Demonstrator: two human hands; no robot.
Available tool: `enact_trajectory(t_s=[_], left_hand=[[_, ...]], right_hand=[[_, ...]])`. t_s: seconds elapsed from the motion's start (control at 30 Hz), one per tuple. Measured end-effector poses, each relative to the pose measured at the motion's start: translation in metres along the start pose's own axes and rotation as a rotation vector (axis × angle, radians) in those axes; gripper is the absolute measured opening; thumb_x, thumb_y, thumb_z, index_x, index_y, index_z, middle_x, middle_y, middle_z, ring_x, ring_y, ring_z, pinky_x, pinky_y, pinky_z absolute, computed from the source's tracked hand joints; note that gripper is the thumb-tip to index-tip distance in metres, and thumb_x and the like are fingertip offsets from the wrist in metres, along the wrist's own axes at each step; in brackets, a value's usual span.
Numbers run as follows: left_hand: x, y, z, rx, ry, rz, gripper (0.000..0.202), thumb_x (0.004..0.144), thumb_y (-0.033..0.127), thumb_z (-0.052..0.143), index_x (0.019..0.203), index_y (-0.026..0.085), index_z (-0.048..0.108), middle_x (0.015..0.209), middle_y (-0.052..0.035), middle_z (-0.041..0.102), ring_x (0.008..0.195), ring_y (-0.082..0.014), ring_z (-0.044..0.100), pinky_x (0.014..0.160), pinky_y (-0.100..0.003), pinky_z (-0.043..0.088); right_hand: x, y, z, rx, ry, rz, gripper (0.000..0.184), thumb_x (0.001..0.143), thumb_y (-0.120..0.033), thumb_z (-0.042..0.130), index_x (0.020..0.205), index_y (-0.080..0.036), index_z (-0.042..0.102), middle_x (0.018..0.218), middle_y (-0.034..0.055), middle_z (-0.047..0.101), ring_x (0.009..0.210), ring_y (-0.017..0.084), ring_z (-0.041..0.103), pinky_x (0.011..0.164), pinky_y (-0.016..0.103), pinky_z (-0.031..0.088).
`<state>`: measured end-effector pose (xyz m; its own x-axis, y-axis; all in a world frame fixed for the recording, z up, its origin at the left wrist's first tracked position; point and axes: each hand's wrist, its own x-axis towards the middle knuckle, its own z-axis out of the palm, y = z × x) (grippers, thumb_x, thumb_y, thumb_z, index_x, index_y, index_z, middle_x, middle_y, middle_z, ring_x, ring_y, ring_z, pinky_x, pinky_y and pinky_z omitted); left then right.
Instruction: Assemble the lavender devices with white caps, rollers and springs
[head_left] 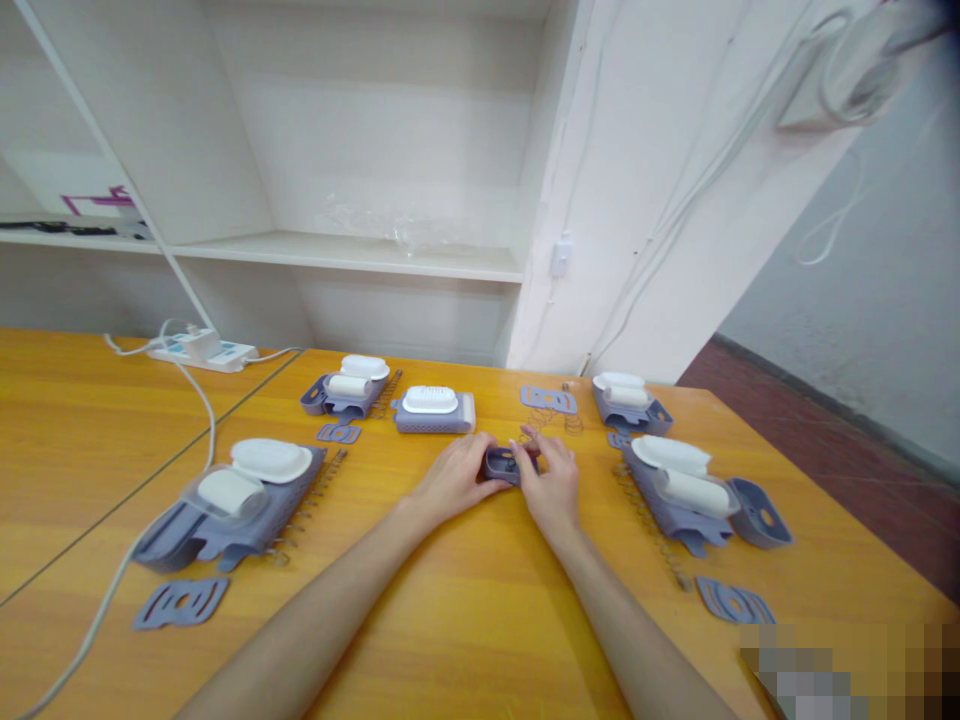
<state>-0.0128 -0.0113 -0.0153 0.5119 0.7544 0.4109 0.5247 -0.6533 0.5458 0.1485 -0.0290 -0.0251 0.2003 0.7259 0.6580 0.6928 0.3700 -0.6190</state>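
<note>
In the middle of the table, my left hand grips the left end of a small grey-purple plastic end cap, its hollow side facing up. My right hand is closed around the cap's right end, with the thumb and fingertips over its opening; whether a small part sits between them is hidden. Just beyond the hands lie a loose wire spring and a flat slotted grey plate. A grey case with a white oval lid piece stands behind my left hand.
Sets of grey housings with white parts sit at left, back left, right and back right. Long springs and slotted plates lie beside them. A power strip trails a white cable across the left.
</note>
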Motion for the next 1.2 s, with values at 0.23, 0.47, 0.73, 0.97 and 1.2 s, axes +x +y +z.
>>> enact_trajectory(t_s=[0.23,0.47,0.73,0.97,1.2], left_hand=[[0.001,-0.002,0.002,-0.029,0.006,-0.001,0.041,0.075,0.04,0.064,0.107,0.021,0.047,0.101,-0.0064,0.059,0.094,-0.0213,0.057,0.082,-0.034,0.044],[0.0,-0.004,0.003,-0.087,0.023,-0.039,0.051,0.072,0.038,0.067,0.114,0.02,0.044,0.105,-0.0085,0.059,0.097,-0.0223,0.057,0.085,-0.035,0.044],[0.005,-0.005,0.006,-0.147,0.029,-0.029,0.04,0.068,0.039,0.07,0.101,0.019,0.059,0.098,-0.0073,0.062,0.093,-0.0221,0.056,0.085,-0.035,0.043],[0.01,-0.011,-0.001,-0.591,0.05,-0.26,0.05,0.063,0.038,0.074,0.105,0.015,0.06,0.098,-0.0075,0.066,0.087,-0.0202,0.06,0.081,-0.033,0.046],[0.013,-0.012,-0.005,-0.745,0.097,-0.256,0.057,0.066,0.036,0.074,0.115,0.016,0.054,0.11,-0.0098,0.063,0.1,-0.022,0.059,0.085,-0.034,0.047]], right_hand=[[-0.001,-0.001,0.0,-0.077,-0.075,-0.061,0.023,0.081,-0.039,0.057,0.092,-0.02,0.066,0.079,0.0041,0.069,0.078,0.02,0.057,0.077,0.035,0.033],[0.001,-0.007,-0.002,-0.146,-0.149,-0.039,0.014,0.078,-0.035,0.06,0.081,-0.023,0.066,0.081,0.0027,0.07,0.079,0.021,0.057,0.076,0.036,0.03],[-0.001,-0.003,0.0,-0.156,-0.127,0.041,0.019,0.075,-0.039,0.062,0.081,-0.022,0.068,0.074,0.0036,0.068,0.078,0.021,0.055,0.076,0.037,0.032],[-0.001,-0.006,-0.002,0.013,-0.033,0.025,0.048,0.069,-0.046,0.067,0.107,-0.018,0.06,0.102,0.0094,0.064,0.097,0.025,0.055,0.084,0.039,0.04],[-0.002,-0.009,-0.002,0.259,-0.141,0.183,0.043,0.072,-0.042,0.066,0.106,-0.016,0.06,0.098,0.008,0.067,0.083,0.021,0.062,0.076,0.033,0.048]])
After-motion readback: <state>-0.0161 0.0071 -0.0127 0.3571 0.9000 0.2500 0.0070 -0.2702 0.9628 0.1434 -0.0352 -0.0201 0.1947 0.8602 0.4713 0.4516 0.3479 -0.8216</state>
